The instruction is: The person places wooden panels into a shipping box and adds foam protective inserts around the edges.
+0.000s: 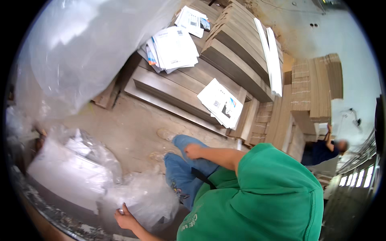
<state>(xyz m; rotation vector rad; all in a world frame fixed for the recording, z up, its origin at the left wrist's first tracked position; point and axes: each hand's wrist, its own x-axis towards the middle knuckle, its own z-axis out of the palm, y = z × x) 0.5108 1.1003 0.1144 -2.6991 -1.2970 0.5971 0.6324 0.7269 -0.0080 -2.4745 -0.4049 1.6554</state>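
My left hand (126, 219) is low in the view, its thumb raised and its fingers curled on a clear plastic bag (140, 197). A small pale bit shows between thumb and fingers. Beside it, toward the left, a white panel or sheet (68, 172) lies partly under crumpled clear plastic (86, 146). My right hand (193, 151) is curled into a fist against the knee of my blue jeans (181, 140); nothing shows in it.
Long grey-brown boards (173, 90) are stacked ahead, with printed leaflets (175, 48) and another leaflet pile (222, 103) on top. White strips (269, 56) lie across boards. Big plastic sheeting (80, 52) bulges at upper left. A person (321, 152) in dark clothes stands among more stacks (317, 88).
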